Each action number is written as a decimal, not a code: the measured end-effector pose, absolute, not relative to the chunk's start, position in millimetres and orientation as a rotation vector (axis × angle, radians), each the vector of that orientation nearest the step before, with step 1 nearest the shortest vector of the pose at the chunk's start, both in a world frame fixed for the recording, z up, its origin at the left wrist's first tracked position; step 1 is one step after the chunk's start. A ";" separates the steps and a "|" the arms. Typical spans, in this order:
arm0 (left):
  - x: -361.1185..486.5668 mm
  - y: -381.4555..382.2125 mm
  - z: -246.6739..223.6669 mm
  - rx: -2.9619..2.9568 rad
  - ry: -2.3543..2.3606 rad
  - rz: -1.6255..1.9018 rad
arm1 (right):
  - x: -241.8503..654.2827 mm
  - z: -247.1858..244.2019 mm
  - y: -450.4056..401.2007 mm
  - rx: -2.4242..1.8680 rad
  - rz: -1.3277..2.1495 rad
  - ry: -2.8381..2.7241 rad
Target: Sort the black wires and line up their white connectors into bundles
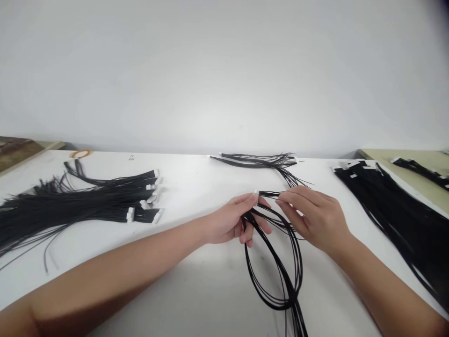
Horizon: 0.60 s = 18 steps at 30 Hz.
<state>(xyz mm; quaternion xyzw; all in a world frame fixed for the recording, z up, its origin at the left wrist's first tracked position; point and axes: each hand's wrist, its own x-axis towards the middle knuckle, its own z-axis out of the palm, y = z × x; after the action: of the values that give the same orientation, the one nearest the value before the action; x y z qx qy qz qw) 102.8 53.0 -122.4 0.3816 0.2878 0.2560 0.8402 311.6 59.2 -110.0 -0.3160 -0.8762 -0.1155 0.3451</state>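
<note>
Between thumb and fingers, my left hand (242, 217) grips a white connector (257, 197) with black wires running out of it. The rest of this black wire harness (298, 262) loops below the hand and hangs toward the bottom edge. Just to the right, my right hand (314, 215) pinches some of the thin black wires close to the connector. Its fingertips hide the ends of those wires. Behind both hands, a small bundle of black wires (245, 161) with white connectors lies at the back of the table.
On the left lies a large pile of black wire harnesses (87, 201) with white connectors. Another thick bundle (393, 210) rests on the right. An orange ring (80, 153) lies at the table's (189, 182) back left. A pale board (428, 164) with more wires adjoins the right side.
</note>
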 end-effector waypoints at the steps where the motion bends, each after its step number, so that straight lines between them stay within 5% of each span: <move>1: 102.4 53.5 -122.7 0.798 0.603 0.539 | 311.4 -110.2 59.4 -0.813 -0.312 -2.274; 18: 104.4 53.6 -122.7 0.842 0.608 0.455 | 304.4 -118.0 56.7 -0.747 -0.376 -2.219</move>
<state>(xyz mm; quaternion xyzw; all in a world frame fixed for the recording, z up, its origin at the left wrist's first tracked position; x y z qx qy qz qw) 104.4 53.6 -122.7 0.3990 0.2878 0.2154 0.8435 304.4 56.7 -118.0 -0.2920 -0.8672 -0.1469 0.3755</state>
